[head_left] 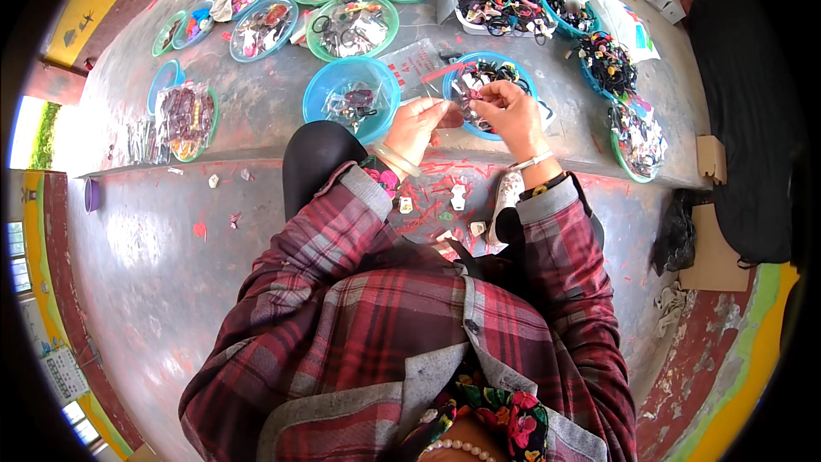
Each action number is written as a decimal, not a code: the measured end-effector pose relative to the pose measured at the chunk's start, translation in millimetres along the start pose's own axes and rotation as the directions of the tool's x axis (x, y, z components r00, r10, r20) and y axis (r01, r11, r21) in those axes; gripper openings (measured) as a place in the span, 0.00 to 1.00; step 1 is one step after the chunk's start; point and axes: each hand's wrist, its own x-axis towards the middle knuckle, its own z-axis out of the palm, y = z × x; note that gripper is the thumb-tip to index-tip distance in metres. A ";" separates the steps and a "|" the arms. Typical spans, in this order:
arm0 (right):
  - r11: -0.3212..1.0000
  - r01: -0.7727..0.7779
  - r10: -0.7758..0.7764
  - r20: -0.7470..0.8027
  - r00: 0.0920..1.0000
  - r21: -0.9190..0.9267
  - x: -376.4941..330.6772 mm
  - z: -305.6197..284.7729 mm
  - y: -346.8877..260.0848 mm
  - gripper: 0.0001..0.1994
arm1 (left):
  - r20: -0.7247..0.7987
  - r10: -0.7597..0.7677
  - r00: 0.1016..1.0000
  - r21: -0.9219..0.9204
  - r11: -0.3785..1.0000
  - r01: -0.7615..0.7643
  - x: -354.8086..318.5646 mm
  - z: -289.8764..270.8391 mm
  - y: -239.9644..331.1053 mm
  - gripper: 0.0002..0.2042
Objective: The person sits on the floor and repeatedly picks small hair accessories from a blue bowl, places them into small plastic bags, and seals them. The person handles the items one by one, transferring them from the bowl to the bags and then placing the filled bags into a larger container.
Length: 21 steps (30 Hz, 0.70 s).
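Two hands met above the near edge of the raised grey concrete ledge. The left hand (pixel 416 124) was loosely curled, its fingertips touching a small pink hair ornament (pixel 473 94); the right hand (pixel 510 109) pinched the same piece between thumb and forefinger. Both worked directly over a round blue plastic basin (pixel 520 74) partly filled with similar small pieces (their exact kind was too small to tell). A second blue plastic basin (pixel 329 85) stood just left of it, holding only a few dark items. Judged from this, the handling was mid-course: many filled green-rimmed bowls (pixel 389 30) lined the far edge, while paper scraps (pixel 458 197) littered the lower floor (pixel 154 257).
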 end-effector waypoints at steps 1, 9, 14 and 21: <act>0.983 -0.082 0.073 0.059 0.996 0.165 0.3 -4.8 0.2 0.13 | 0.008 0.001 1.000 0.012 1.000 -0.001 -0.7 -0.5 1.4 0.10; 0.875 -0.317 0.187 0.348 0.918 0.366 -4.9 -4.0 3.4 0.08 | 0.051 -0.001 0.999 0.233 0.972 -0.010 -3.8 2.2 9.4 0.10; 0.933 -0.187 0.128 0.202 0.971 0.307 -3.0 -3.8 5.8 0.08 | 0.024 -0.016 1.000 0.114 0.993 0.013 2.9 -3.8 0.5 0.10; 0.852 0.482 -0.498 -0.032 0.867 -0.205 -11.8 -11.4 -30.8 0.10 | 0.040 -0.053 0.998 0.297 0.954 0.039 -2.0 -1.9 14.5 0.09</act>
